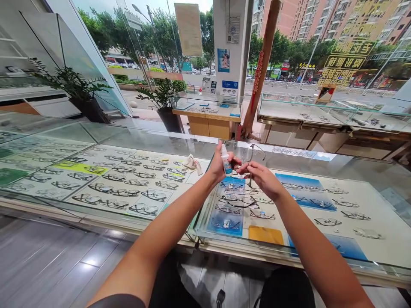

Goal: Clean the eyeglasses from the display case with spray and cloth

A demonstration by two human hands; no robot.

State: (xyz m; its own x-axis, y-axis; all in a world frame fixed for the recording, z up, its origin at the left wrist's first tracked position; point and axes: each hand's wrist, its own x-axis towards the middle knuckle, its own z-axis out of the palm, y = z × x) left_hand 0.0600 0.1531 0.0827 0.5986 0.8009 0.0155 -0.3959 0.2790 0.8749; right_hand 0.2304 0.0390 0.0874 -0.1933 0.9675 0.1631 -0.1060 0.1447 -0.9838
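Observation:
A small white spray bottle with a blue label (226,162) stands upright in my left hand (217,164), whose fingers wrap round it. Just to its right, my right hand (263,179) is pinched near the bottle, above the glass counter. A pair of thin-framed glasses (252,153) shows right behind the fingertips; the contact between fingers and frame is too small to make out. On the counter, left of my left hand, lies a crumpled pale cloth (192,164).
Under the glass counter top (199,233) lie rows of eyeglasses (144,208) and a yellow tray (266,235). Farther off stand potted plants (168,115), a wooden post (260,64) and more display cases (289,124) by the windows.

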